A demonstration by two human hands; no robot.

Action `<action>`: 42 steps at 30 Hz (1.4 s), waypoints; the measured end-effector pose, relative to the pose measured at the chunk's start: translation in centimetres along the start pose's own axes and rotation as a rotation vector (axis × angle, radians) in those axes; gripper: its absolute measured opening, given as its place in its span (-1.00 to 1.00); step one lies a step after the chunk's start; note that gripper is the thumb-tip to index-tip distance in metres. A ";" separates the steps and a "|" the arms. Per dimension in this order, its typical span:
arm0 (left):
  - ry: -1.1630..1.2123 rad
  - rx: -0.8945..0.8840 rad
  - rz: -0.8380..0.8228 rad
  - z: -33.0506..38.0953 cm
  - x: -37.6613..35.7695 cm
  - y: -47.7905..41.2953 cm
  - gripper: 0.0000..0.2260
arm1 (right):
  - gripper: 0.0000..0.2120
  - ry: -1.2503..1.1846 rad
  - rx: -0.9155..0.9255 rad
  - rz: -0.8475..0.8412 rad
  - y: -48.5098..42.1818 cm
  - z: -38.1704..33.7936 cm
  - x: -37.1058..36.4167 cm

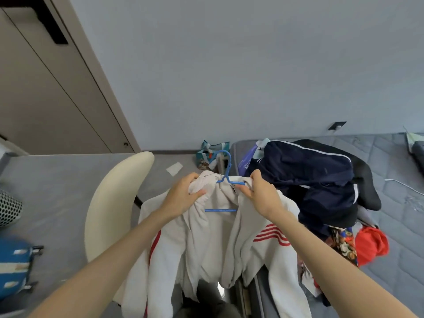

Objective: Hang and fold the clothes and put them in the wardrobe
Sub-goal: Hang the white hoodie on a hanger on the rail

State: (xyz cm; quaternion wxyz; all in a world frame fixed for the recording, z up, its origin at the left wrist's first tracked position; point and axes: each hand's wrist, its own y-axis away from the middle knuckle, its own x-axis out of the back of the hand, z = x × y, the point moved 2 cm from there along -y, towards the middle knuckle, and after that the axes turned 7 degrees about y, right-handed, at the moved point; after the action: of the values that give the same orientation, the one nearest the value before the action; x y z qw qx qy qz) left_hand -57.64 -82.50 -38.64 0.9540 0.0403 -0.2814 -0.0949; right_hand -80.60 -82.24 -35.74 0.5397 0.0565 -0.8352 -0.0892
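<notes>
White jacket (206,244) with red stripes is held up mid-frame on a blue hanger (220,210), hem hanging free over the floor. Left hand (183,193) is clenched around bunched collar fabric. Right hand (259,191) is curled over the other shoulder, pinching cloth against the hanger arm. The hook is left bare between the hands.

Open floor is seen ahead, up to the wall. A cream chair back (114,198) stands just beside the jacket's left edge. The mattress (401,203) edge is close on the right, with a navy clothes pile (305,166) heaped near that edge and a red garment (371,244) below it (a patterned cloth lies alongside).

A shopping bag (211,154) and a paper scrap (174,168) are noted on the floor by the wall. Beige door panels (46,99) stand far left; a blue suitcase (13,265) sits low left.
</notes>
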 end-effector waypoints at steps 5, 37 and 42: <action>-0.048 0.081 0.033 -4.5 -2.0 -4.7 -0.67 | -0.65 0.078 -0.012 -0.013 -5.5 1.1 -4.0; 0.346 0.500 0.232 -23.4 -16.8 -10.3 -0.32 | -0.56 0.151 0.123 -0.011 -16.6 8.0 -24.5; 0.358 0.682 0.195 -23.8 -19.4 -3.0 -0.32 | -0.62 -0.027 -0.022 0.040 -10.3 9.2 -26.0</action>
State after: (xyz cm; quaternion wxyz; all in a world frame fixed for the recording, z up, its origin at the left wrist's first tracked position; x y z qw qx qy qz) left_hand -61.08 -80.91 -69.27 0.9245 0.3437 -0.1284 0.1035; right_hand -78.26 -86.56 -64.80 0.5305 0.0327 -0.8425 -0.0881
